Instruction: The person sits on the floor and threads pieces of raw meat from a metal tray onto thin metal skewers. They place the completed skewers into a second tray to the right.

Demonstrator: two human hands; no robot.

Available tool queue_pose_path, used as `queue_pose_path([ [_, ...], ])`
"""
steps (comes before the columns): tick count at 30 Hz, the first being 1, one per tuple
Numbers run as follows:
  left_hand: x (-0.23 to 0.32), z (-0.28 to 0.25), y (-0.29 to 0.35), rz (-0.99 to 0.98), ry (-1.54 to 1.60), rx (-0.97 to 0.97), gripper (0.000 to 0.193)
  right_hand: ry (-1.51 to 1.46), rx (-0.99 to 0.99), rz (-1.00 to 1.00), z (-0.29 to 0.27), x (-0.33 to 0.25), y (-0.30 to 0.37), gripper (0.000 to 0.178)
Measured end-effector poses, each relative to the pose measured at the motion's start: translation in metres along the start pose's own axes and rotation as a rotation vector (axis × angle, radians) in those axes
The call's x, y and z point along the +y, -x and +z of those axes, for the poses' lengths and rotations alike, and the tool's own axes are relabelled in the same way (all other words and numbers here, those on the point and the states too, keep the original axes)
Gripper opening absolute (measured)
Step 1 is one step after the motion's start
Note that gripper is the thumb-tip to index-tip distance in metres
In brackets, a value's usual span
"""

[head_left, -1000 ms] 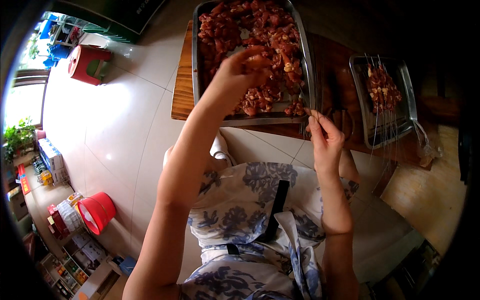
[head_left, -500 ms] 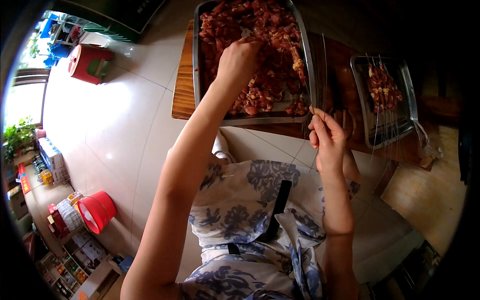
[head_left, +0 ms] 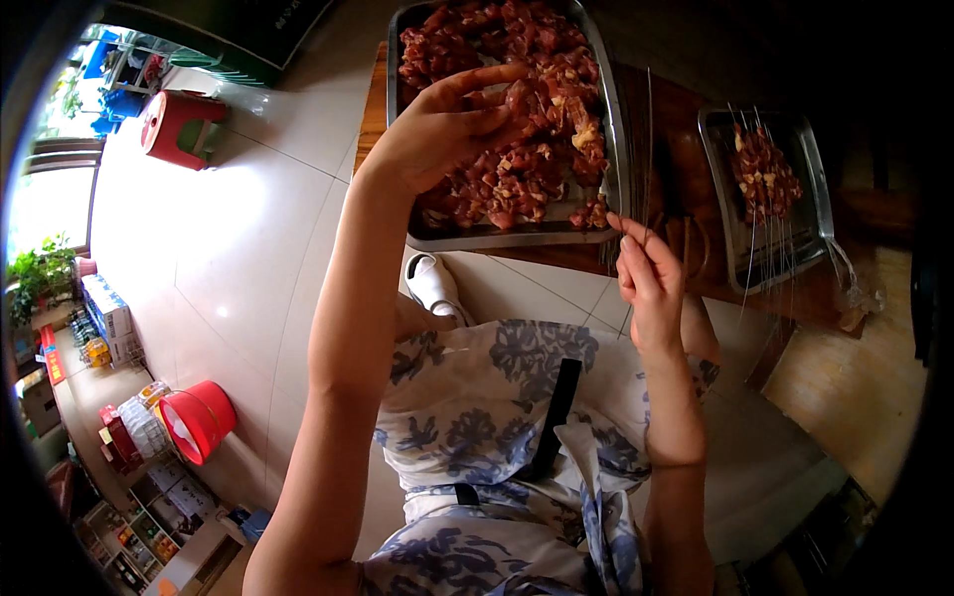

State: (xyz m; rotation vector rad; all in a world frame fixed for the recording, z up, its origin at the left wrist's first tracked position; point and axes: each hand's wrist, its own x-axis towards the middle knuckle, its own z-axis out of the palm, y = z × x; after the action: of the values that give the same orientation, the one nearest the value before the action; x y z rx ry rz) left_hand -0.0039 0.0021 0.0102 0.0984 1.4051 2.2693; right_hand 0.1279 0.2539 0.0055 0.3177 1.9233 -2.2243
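Raised over the large metal tray (head_left: 618, 109) of raw meat chunks (head_left: 497, 169), my left hand (head_left: 447, 129) has a chunk of meat (head_left: 525, 103) between its thumb and fingers. My right hand (head_left: 651, 278) is at the tray's near right corner. Its thumb and forefinger pinch a thin metal skewer that slants up over the tray. Threaded meat (head_left: 588, 144) seems to sit on that skewer, though it blends with the pile behind. Bare thin skewers (head_left: 649, 149) lie beside the tray, just beyond my right hand.
A smaller metal tray (head_left: 821, 199) on the right holds several loaded skewers (head_left: 765, 174). Both trays rest on a wooden table (head_left: 373, 109). A clear plastic bag (head_left: 860, 296) lies by the small tray. On the floor at left are a red stool (head_left: 179, 129) and a red bucket (head_left: 199, 422).
My left hand has lifted from the meat pile, and its fingers have spread around a chunk. The right hand stays almost in place, with the skewer between its fingers. One white shoe shows more.
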Motion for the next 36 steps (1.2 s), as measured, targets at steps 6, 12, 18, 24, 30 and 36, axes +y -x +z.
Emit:
queue_pose_path([
  [6,0.006,0.000,-0.002,0.059,0.281,-0.089,0.027,0.209,-0.020,-0.120,0.006,0.001,0.008,0.028],
  [12,0.003,0.004,-0.002,0.125,0.266,0.081,0.017,0.383,0.003,-0.208,0.009,0.008,0.007,0.025],
  [18,-0.003,0.015,-0.004,0.169,0.288,0.158,0.015,0.417,0.020,-0.131,0.011,0.008,0.008,0.024],
  [24,-0.005,0.021,-0.002,0.238,0.250,0.202,0.013,0.404,0.047,-0.235,0.014,0.017,0.007,0.026],
  [30,-0.011,0.028,-0.001,0.244,0.173,0.246,0.013,0.405,0.059,-0.250,0.014,0.020,0.006,0.026],
  [36,-0.013,0.037,-0.002,0.237,0.058,0.279,0.016,0.390,0.060,-0.180,0.016,0.015,0.007,0.024],
])
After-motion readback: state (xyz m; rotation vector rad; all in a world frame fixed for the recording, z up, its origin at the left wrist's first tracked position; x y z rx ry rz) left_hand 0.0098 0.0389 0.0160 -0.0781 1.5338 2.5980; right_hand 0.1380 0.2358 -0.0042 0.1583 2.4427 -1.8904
